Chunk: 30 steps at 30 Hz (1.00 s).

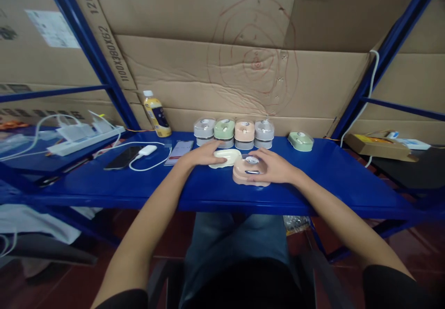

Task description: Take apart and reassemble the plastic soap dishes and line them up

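On the blue shelf [146, 190], my left hand [205, 154] grips the edge of a shallow cream tray [227, 157], thumb over its near side. Touching that tray on the right is a pink box with a clear lid [245, 175] and a round white sticker. My right hand [276, 167] is wrapped round the right side of this pink box, fingers at the back and thumb at the front. Just behind stand stacked lidded boxes: a grey one [204, 127], a green one [224, 128], a peach one [244, 131] and another grey one [264, 130].
A single green box [301, 141] sits at the back right. Leftward are a yellow drink bottle [158, 116], a light-screened phone [179, 152], a dark phone [123, 157] and a white charger with cable [148, 150]. Blue posts flank the shelf; cardboard [174, 67] walls the back.
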Motion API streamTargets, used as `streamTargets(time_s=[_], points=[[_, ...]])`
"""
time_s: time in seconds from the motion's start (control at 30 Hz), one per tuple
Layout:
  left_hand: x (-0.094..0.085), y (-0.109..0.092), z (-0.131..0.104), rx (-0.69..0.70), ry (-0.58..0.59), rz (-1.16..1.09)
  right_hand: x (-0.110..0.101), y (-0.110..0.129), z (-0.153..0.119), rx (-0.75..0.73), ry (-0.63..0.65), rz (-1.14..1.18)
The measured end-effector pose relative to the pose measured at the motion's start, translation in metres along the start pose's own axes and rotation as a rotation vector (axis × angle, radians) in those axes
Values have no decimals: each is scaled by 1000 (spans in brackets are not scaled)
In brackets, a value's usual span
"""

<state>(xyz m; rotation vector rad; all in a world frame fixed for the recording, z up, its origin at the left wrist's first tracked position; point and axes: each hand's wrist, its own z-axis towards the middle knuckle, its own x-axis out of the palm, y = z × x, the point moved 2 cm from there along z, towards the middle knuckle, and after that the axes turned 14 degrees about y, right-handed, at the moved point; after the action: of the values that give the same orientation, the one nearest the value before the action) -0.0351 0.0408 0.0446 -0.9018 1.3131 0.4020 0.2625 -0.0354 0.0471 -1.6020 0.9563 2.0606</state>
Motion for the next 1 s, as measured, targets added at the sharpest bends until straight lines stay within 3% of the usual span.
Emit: streamTargets(time_s=[0.17, 0.6, 1.0], points=[[9, 10, 6, 4, 70, -6, 6, 5, 0, 47, 53, -34], [16, 22, 12, 61, 18, -4, 5, 19, 3, 43, 64, -107], [12, 1, 8, -64, 94, -15, 11, 18, 3, 3, 98, -121]])
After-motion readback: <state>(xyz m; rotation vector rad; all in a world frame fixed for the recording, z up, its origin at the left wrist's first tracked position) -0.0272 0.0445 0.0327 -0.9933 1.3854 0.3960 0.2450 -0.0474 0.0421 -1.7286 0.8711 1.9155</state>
